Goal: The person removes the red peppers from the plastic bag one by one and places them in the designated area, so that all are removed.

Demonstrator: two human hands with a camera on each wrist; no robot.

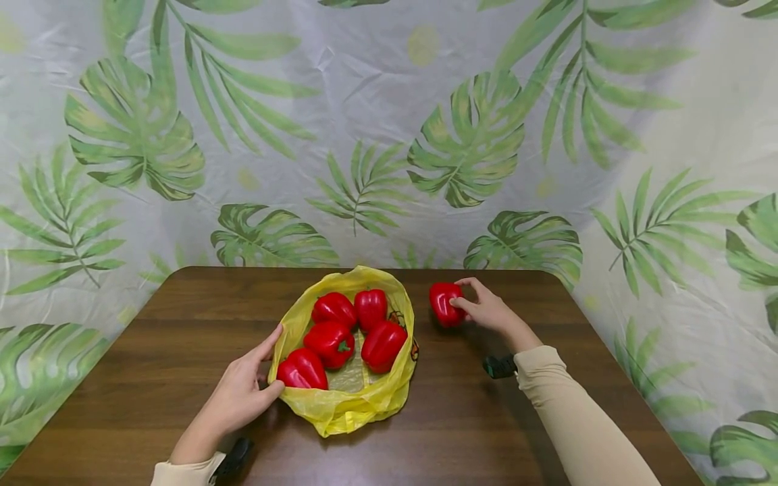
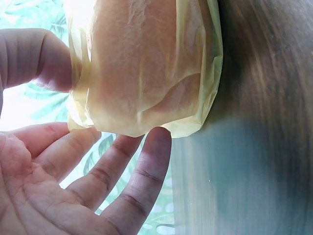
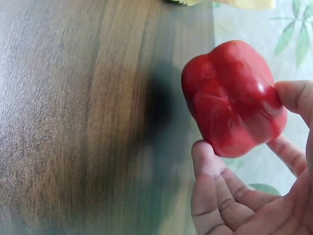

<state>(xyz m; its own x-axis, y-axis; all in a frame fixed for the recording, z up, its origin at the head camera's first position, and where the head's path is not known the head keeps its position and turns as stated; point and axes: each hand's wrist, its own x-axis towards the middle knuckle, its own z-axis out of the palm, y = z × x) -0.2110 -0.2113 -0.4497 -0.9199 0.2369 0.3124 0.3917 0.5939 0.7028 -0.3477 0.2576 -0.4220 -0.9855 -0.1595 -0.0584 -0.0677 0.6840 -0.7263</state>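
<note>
Right hand (image 1: 488, 312): pinching pepper (image 3: 230, 100) | Left hand (image 1: 239, 388): spread, touching bag (image 1: 371, 407) | Pepper: likely light, firm, slick; best held by opposite sides

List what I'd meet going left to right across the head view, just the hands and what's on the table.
Left hand → yellow bag with five red peppers inside → single red pepper → right hand holding it.
</note>
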